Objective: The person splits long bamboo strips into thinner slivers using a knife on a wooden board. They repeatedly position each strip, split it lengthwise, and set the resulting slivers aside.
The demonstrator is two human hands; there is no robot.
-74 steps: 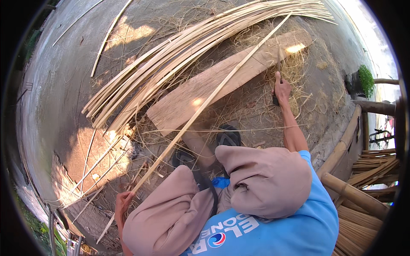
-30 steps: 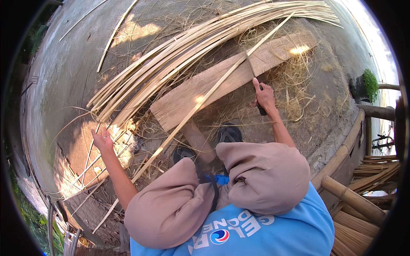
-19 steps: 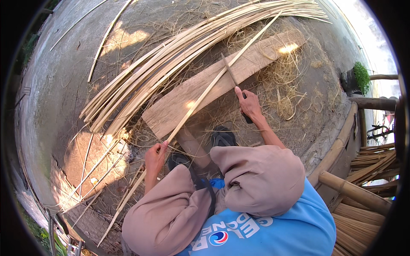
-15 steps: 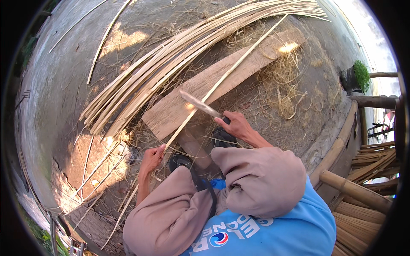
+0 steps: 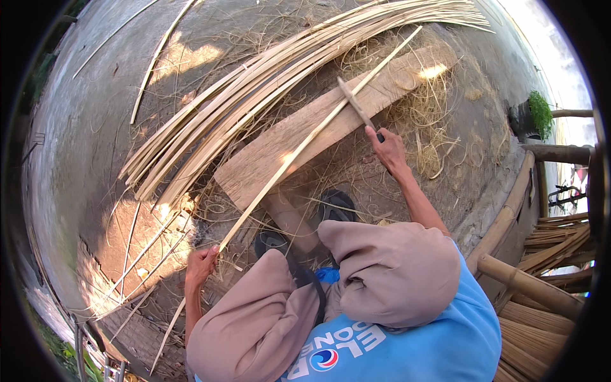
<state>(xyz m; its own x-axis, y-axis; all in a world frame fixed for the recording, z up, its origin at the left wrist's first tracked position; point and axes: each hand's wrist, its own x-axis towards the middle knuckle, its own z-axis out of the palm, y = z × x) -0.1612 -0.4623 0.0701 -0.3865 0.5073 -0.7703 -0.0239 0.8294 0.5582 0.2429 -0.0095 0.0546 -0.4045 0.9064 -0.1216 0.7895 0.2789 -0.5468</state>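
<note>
My left hand [image 5: 202,265] is closed on the near end of a long, pale bamboo strip [image 5: 280,170], beside my left knee. The strip slants away to the upper right, across a wooden board [image 5: 245,172]. In my right hand [image 5: 388,151] is the dark handle of a knife [image 5: 356,103]. Its blade lies across the strip over the far half of the board, tip pointing up and left. Whether the edge bites into the strip cannot be made out.
Beyond the board lies a large bundle of split bamboo strips [image 5: 254,79]. Curly shavings [image 5: 428,121] heap up right of the board. Bamboo poles [image 5: 528,285] and stacked strips [image 5: 541,331] stand at the right, with a potted plant [image 5: 540,114] farther off. My sandals [image 5: 336,205] are close to the board.
My right hand and the knife have moved up and right, farther along the strip. My left hand has drawn the strip's near end down and left.
</note>
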